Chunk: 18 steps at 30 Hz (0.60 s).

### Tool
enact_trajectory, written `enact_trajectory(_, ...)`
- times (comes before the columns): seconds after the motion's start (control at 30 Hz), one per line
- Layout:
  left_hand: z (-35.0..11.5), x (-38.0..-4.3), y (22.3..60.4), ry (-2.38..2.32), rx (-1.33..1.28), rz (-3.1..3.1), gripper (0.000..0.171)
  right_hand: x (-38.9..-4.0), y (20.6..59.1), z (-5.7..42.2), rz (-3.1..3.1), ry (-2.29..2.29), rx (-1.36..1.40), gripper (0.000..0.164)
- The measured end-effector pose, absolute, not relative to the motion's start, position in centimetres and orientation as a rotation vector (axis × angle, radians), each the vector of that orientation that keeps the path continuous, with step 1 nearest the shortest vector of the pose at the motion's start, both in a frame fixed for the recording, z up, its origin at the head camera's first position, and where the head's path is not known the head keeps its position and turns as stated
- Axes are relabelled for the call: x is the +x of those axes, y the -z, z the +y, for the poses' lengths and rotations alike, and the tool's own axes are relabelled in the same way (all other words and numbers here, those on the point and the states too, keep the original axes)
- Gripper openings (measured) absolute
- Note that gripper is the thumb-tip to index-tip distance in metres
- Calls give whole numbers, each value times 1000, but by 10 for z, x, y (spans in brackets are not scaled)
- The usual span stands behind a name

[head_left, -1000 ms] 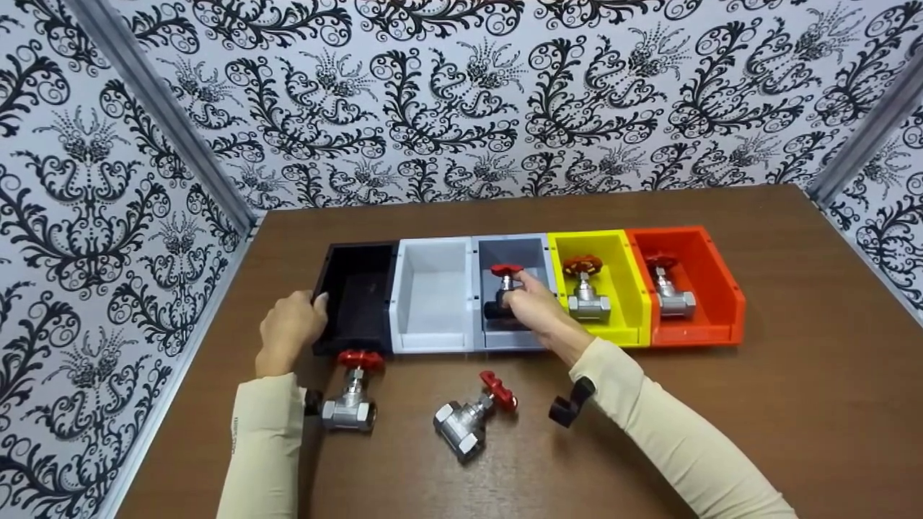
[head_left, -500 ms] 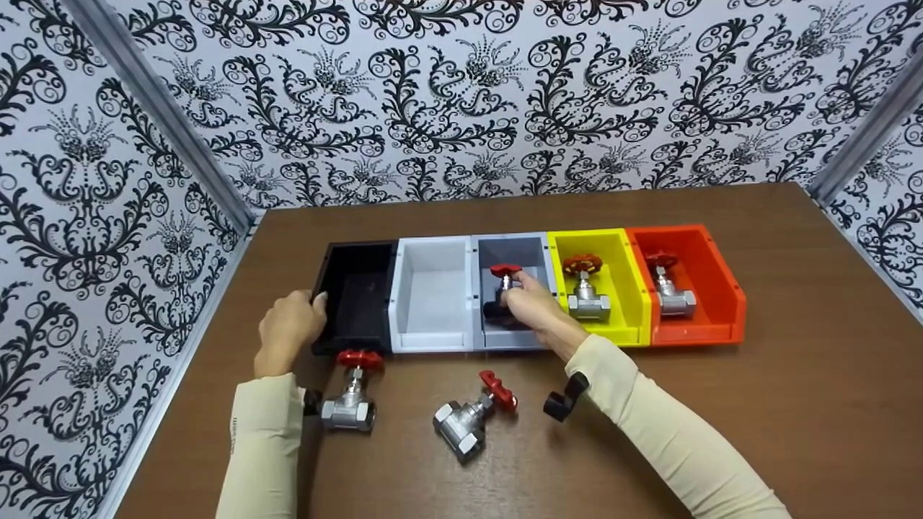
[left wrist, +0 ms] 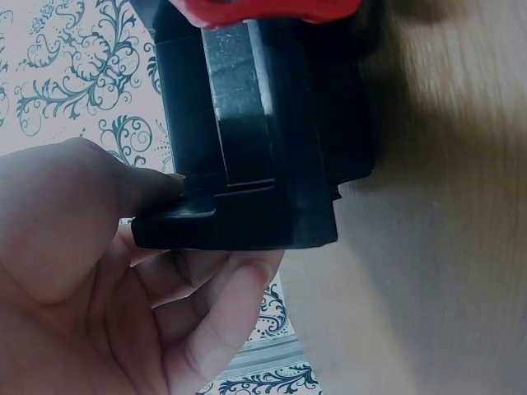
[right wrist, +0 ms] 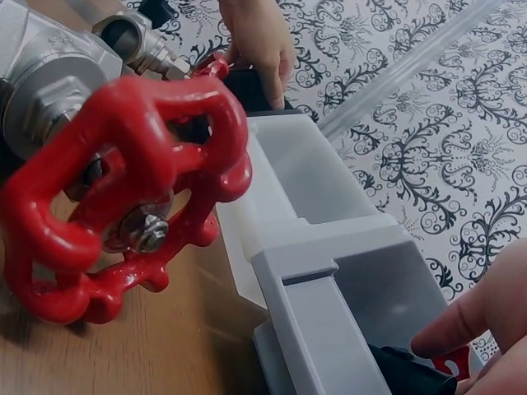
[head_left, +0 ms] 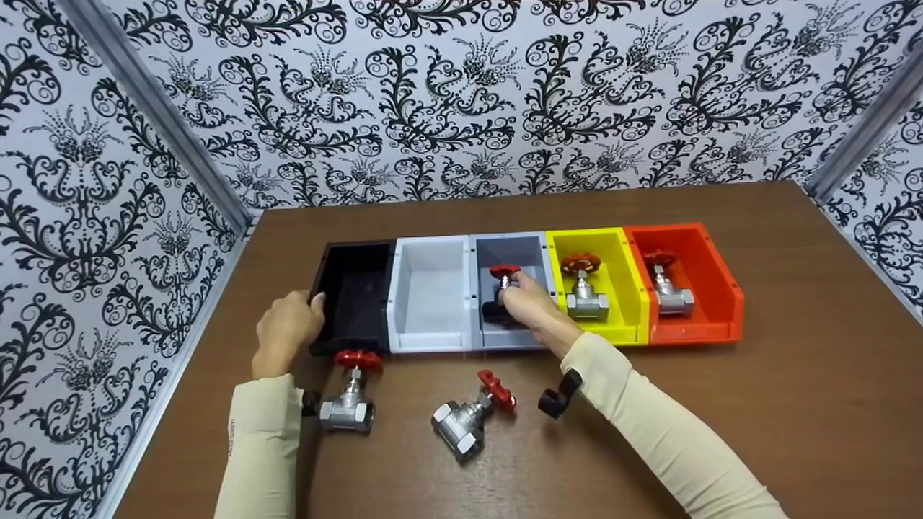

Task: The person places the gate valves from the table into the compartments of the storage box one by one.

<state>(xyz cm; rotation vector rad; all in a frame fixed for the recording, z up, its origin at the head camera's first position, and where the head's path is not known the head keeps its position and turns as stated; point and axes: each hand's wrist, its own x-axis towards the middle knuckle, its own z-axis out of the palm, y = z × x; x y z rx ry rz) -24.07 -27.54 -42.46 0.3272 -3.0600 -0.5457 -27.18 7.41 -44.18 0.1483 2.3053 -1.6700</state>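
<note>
My left hand (head_left: pixel 288 324) grips the left wall of the black bin (head_left: pixel 357 292), thumb over the inside and fingers curled beneath the outside, as the left wrist view shows. Inside the grey bin (head_left: pixel 510 249), my right hand (head_left: pixel 535 308) holds a gate valve with a dark body (head_left: pixel 495 311) and a red handwheel (head_left: pixel 504 271). The fingers on its far side are hidden. A steel valve with a red handwheel (head_left: pixel 347 412) stands in front of the black bin. Another steel valve (head_left: pixel 461 427) lies tilted on the table, its red wheel large in the right wrist view.
A white bin (head_left: pixel 434 292) joins the black and grey ones in a row. The yellow bin (head_left: pixel 611 249) and the orange-red bin (head_left: pixel 703 288) to the right each hold a steel valve. Patterned walls (head_left: pixel 461 101) enclose the brown table (head_left: pixel 807 346) at the back and sides.
</note>
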Motion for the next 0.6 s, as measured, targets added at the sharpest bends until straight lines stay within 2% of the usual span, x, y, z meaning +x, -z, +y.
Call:
enact_trajectory(0.2,-276,-241,426,555,317,-3061,45,-273,444,73,2272,1714,152,54)
enact_trajectory(0.6,-276,-240,425,567,332,-3074,46,-275,444,73,2273,1702,187,47)
